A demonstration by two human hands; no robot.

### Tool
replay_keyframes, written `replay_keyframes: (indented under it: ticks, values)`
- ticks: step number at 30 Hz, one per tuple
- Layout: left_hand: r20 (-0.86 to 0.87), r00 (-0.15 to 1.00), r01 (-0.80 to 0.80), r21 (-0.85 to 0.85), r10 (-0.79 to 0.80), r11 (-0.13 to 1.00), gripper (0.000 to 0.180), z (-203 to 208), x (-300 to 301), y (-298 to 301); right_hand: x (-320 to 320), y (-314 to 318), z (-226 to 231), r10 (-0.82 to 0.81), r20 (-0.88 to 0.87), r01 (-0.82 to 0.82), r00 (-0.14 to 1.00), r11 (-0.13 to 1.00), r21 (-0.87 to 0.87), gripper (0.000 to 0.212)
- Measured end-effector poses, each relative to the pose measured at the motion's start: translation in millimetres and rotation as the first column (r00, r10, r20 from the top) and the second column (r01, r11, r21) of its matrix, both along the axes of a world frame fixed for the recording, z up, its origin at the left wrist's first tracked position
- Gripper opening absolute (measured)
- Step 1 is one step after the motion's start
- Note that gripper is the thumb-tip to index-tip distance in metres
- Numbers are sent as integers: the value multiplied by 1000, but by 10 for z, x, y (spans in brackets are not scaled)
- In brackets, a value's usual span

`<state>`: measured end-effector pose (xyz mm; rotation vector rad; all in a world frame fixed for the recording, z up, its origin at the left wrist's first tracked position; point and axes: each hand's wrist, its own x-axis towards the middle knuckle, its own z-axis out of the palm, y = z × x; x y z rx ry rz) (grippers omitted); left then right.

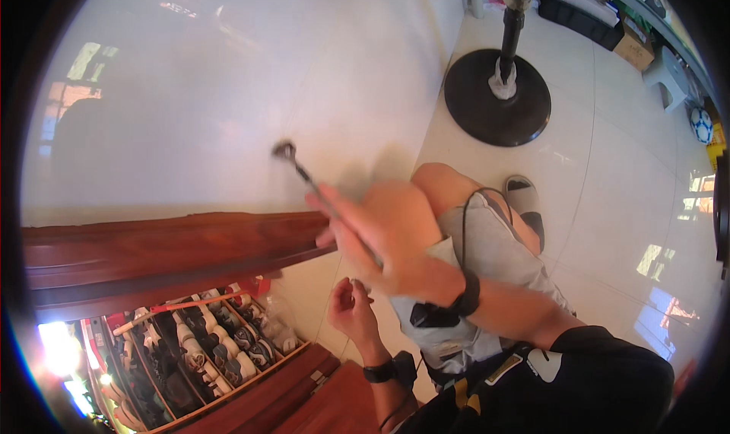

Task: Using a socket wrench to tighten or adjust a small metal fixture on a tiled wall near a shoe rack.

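My right hand (395, 232) is closed around a thin rod-like tool (306, 177) that points up and left. Its small, dark, rounded head lies in front of the white wall (228, 114); blur hides the exact kind, and I cannot tell whether the head touches the wall. Beneath that hand runs the end of a reddish-brown wooden beam (182, 244). Lower down, my left hand (352, 308) has its fingers curled in, thumb close to the forefinger. What it pinches, if anything, is too small to make out.
A shoe rack (205, 350) full of shoes stands at lower left beside brown wood (334, 403). A black round stand base (498, 98) rests on the tiled floor. A stool (669, 80), ball (701, 126) and boxes (635, 46) line the far right. My bent knee is close to the wall.
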<state>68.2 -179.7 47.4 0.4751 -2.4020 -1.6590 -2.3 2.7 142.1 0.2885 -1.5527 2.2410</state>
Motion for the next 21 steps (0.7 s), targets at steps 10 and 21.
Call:
replay_keyframes:
  ticks: [10, 21]
  values:
    - [-118, 993, 20, 43, -14, 999, 16, 73, -82, 36, 173, -78, 10, 124, 74, -131, 989, 986, 101, 49]
    - [-93, 995, -26, 13, 27, 1000, 15, 69, -45, -52, 219, -187, -61, -18, -10, 19, 1000, 993, 116, 48]
